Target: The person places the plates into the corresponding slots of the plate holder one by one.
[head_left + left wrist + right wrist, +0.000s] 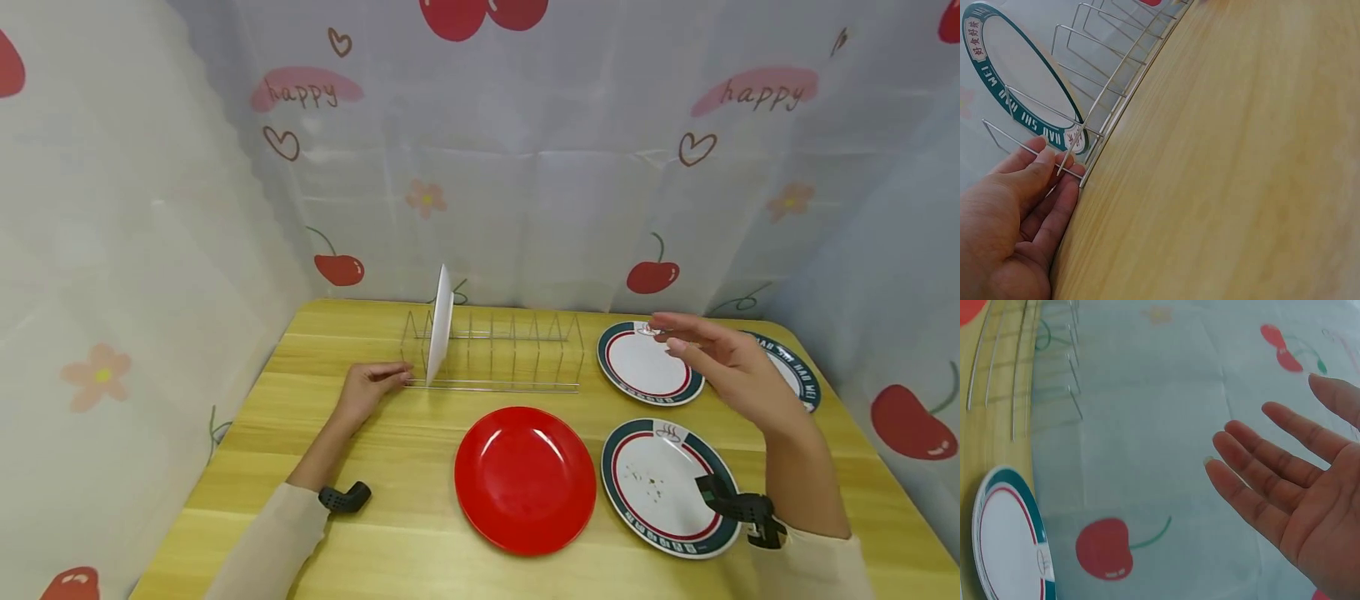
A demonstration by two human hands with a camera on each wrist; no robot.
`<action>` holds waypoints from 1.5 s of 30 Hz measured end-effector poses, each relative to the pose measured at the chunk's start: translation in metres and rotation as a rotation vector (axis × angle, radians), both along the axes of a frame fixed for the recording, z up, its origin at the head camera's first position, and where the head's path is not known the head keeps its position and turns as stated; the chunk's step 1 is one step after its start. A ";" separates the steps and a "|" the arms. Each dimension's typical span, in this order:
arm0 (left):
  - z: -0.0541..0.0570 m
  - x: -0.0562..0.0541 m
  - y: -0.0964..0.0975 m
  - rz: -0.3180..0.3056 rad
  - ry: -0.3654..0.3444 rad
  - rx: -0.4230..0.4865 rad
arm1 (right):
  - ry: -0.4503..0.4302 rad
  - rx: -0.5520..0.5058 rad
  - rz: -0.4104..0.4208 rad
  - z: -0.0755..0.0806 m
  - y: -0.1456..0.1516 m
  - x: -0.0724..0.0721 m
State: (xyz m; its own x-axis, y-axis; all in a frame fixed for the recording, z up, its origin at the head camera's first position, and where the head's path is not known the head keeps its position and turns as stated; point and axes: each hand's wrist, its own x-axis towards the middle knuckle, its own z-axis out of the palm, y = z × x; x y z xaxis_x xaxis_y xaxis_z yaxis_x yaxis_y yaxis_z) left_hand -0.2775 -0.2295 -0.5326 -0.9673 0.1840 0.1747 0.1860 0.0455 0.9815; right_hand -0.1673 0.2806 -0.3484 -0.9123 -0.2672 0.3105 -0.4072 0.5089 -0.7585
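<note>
A wire dish rack (517, 387) stands toward the back of the table. One white plate with a green patterned rim (1027, 119) stands upright near its left end; in the head view this plate (441, 325) shows edge-on. My left hand (367, 390) pinches the rack's left end wire between thumb and fingers, close to the tabletop. My right hand (738, 371) is raised at the right, fingers extended and holding nothing. From the head view it overlaps a green-rimmed plate (648, 367) and partly hides another patterned plate (798, 379) behind it.
A red plate (525, 479) lies at the table's front middle. To its right lies a green-rimmed plate (660, 492) with brown specks on it, partly covered by the right wrist's camera. A cherry-printed curtain (555, 208) hangs right behind the table's back edge.
</note>
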 end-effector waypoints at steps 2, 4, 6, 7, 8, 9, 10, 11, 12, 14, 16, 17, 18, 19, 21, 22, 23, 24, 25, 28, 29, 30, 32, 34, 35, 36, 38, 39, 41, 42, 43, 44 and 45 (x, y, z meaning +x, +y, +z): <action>-0.001 -0.001 0.001 -0.008 -0.002 0.002 | -0.001 -0.007 -0.029 -0.003 0.013 0.002; -0.002 -0.001 0.002 -0.006 0.002 0.001 | 0.003 -0.021 -0.048 -0.007 0.026 0.003; -0.003 -0.001 0.002 -0.005 -0.004 -0.002 | 0.012 -0.030 -0.059 -0.011 0.037 0.002; -0.003 -0.001 0.002 -0.002 -0.009 -0.006 | 0.017 -0.035 -0.062 -0.012 0.043 0.001; -0.002 0.000 0.002 -0.001 -0.014 -0.006 | 0.021 -0.046 -0.065 -0.014 0.048 0.000; -0.002 0.000 0.001 0.001 -0.020 -0.006 | 0.025 -0.054 -0.069 -0.016 0.053 -0.001; -0.002 0.000 0.001 0.003 -0.025 -0.007 | 0.027 -0.066 -0.074 -0.017 0.057 -0.003; -0.001 0.000 0.001 0.005 -0.027 -0.008 | 0.028 -0.083 -0.076 -0.019 0.062 -0.004; -0.001 0.000 0.001 0.006 -0.026 -0.010 | 0.029 -0.101 -0.079 -0.021 0.067 -0.006; -0.002 -0.001 0.000 0.007 -0.012 -0.011 | 0.027 -0.133 -0.092 -0.026 0.076 -0.010; -0.002 -0.001 0.000 0.008 -0.008 -0.006 | 0.018 -0.147 -0.128 -0.031 0.085 -0.013; -0.003 -0.002 0.001 0.008 -0.008 -0.002 | 0.010 -0.159 -0.145 -0.034 0.090 -0.015; -0.003 -0.002 0.001 0.005 -0.009 -0.002 | 0.002 -0.161 -0.171 -0.036 0.095 -0.016; -0.003 -0.002 0.001 0.004 -0.011 -0.001 | -0.009 -0.165 -0.198 -0.038 0.100 -0.016; -0.002 -0.002 0.002 0.003 -0.020 0.001 | -0.037 -0.200 -0.242 -0.044 0.110 -0.016; -0.001 -0.003 0.002 0.001 -0.025 -0.003 | -0.047 -0.231 -0.253 -0.046 0.115 -0.016; 0.000 -0.002 0.002 0.000 -0.029 -0.010 | -0.054 -0.255 -0.267 -0.049 0.120 -0.015; 0.000 -0.003 0.002 -0.002 -0.033 -0.016 | -0.059 -0.258 -0.290 -0.051 0.124 -0.015; 0.001 -0.003 0.002 0.000 -0.038 -0.016 | -0.067 -0.267 -0.311 -0.054 0.128 -0.014; 0.001 -0.003 0.001 0.001 -0.045 -0.037 | -0.089 -0.228 -0.394 -0.060 0.139 -0.010; 0.001 -0.003 0.000 0.003 -0.045 -0.042 | -0.104 -0.199 -0.428 -0.062 0.143 -0.010; 0.002 -0.004 0.000 0.005 -0.045 -0.047 | -0.125 -0.175 -0.461 -0.064 0.147 -0.009; 0.002 -0.003 -0.001 0.010 -0.043 -0.059 | -0.166 -0.151 -0.515 -0.069 0.154 -0.008; 0.003 -0.003 -0.001 0.014 -0.045 -0.058 | -0.199 -0.124 -0.557 -0.075 0.161 -0.007; 0.003 -0.003 -0.001 0.018 -0.047 -0.053 | -0.220 -0.113 -0.578 -0.077 0.165 -0.006; 0.004 -0.003 -0.002 0.020 -0.046 -0.053 | -0.236 -0.102 -0.597 -0.080 0.168 -0.006; 0.003 -0.003 -0.001 0.021 -0.042 -0.049 | -0.250 -0.059 -0.634 -0.086 0.174 -0.004; 0.003 -0.003 -0.001 0.022 -0.037 -0.050 | -0.259 -0.040 -0.662 -0.089 0.177 -0.004; 0.002 -0.003 -0.001 0.022 -0.029 -0.049 | -0.300 -0.024 -0.733 -0.094 0.183 -0.003; 0.002 -0.003 -0.001 0.021 -0.023 -0.053 | -0.320 -0.017 -0.771 -0.096 0.187 -0.002; 0.001 -0.003 -0.001 0.020 -0.018 -0.055 | -0.345 -0.011 -0.810 -0.099 0.190 -0.001; 0.001 -0.003 -0.001 0.019 -0.013 -0.057 | -0.368 -0.014 -0.846 -0.101 0.194 -0.001; 0.001 -0.003 -0.001 0.020 -0.011 -0.056 | -0.396 -0.020 -0.874 -0.103 0.197 0.000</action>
State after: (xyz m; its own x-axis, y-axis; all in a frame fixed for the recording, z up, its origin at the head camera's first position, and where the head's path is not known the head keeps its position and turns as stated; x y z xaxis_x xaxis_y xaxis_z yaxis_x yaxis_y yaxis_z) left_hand -0.2807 -0.2308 -0.5320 -0.9727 0.1736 0.1541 0.1736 0.1036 0.9793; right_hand -0.1675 0.4774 -0.4514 -0.8264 0.5592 -0.0658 0.3974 0.4965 -0.7717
